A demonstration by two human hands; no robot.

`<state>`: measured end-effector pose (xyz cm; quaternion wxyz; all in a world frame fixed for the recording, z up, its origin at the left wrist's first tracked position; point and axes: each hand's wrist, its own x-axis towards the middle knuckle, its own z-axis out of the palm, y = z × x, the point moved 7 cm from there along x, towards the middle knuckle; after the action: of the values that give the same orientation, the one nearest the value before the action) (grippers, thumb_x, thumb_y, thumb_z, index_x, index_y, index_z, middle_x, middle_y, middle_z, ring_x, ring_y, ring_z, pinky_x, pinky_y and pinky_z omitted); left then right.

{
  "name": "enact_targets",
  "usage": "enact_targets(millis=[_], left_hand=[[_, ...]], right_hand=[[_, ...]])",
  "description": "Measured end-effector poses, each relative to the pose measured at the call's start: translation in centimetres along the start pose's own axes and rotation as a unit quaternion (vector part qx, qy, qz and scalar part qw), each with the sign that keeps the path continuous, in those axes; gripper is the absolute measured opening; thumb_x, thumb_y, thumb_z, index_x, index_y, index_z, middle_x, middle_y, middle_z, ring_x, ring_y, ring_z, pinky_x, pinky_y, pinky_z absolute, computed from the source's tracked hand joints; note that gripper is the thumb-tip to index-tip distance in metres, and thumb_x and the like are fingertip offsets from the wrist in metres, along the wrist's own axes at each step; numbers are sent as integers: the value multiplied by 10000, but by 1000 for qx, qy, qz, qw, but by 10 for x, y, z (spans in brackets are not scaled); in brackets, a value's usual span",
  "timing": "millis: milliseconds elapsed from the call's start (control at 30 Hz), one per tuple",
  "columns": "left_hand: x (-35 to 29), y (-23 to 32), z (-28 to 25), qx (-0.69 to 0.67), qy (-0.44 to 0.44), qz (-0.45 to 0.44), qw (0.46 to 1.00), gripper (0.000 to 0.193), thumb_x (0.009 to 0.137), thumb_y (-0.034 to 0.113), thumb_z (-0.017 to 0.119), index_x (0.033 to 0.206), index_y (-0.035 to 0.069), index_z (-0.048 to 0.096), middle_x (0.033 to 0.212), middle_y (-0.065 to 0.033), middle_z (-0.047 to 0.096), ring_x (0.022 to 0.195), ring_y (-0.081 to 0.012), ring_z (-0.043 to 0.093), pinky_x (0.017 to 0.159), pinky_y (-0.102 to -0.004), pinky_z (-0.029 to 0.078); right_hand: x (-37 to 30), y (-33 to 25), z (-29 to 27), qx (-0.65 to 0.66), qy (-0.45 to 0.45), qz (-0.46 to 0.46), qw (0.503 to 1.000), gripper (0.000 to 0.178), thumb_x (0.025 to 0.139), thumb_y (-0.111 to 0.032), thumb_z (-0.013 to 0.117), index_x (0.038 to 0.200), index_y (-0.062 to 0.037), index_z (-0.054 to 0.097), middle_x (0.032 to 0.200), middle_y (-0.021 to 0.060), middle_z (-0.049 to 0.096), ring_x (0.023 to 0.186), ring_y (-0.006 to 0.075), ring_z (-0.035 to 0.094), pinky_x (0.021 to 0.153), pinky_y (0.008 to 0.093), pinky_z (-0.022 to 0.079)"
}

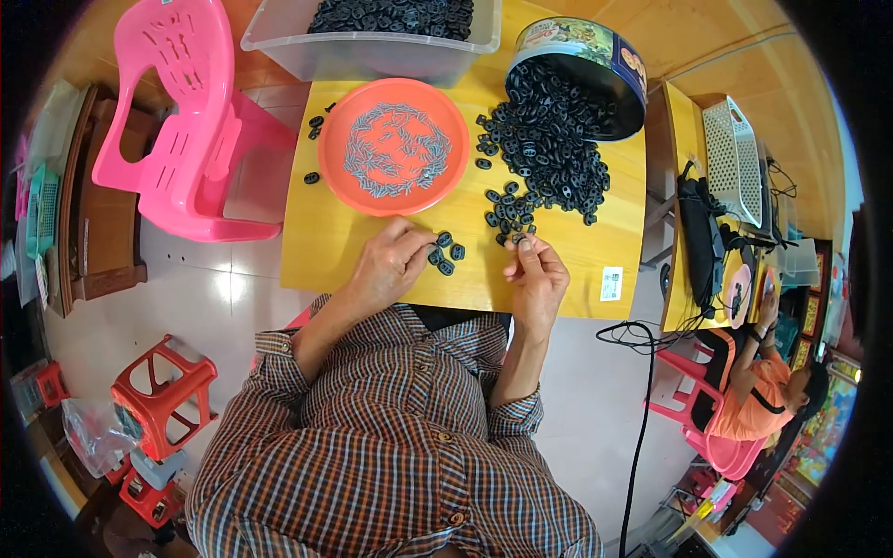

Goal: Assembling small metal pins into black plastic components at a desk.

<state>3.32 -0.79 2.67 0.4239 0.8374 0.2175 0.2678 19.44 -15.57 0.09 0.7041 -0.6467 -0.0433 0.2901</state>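
Observation:
On the yellow table, my left hand (pixel 395 262) is closed with thumb and fingertips together beside a small group of black two-holed oval pieces (pixel 446 268). What its fingertips hold, if anything, is too small to make out. My right hand (pixel 538 277) pinches a black two-holed oval piece (pixel 520 239) between thumb and finger, at the near edge of a loose cluster of the same pieces (pixel 505 206). Beyond my hands lies an orange round tray (pixel 329 172) with many small grey metal screws or pins (pixel 395 149) spread over its bottom.
A round tin (pixel 581 42) lies tipped, spilling a heap of black pieces (pixel 549 139). A clear plastic bin (pixel 372 58) of them stands at the far edge. Left is a pink chair (pixel 186 139); a red stool (pixel 166 391) sits lower left. At right, another person (pixel 758 400) sits by a side table.

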Motion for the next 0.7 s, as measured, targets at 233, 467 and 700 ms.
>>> enact_targets(millis=[233,467,700], left_hand=[[-1,-4,2,10,4,-3,1000,181,774,-35,638,948,13,644,828,-108,587,660,-218,598,580,-306,483],[20,30,5,-121,-18,15,992,213,785,-62,617,979,15,657,865,-78,610,718,-158,597,621,-273,477],[22,33,19,-272,-95,40,957,155,760,-9,691,913,8,673,829,-72,634,738,-160,618,648,-266,491]], right_hand=[[-4,1,8,75,-67,34,994,127,900,-89,586,946,25,617,812,97,658,529,79,512,502,192,404],[-19,-2,29,129,-153,84,976,120,899,-93,583,873,22,603,748,86,631,487,81,481,465,197,386],[-30,21,39,214,-209,195,934,142,862,-85,540,780,29,558,649,70,566,403,101,414,372,212,324]])
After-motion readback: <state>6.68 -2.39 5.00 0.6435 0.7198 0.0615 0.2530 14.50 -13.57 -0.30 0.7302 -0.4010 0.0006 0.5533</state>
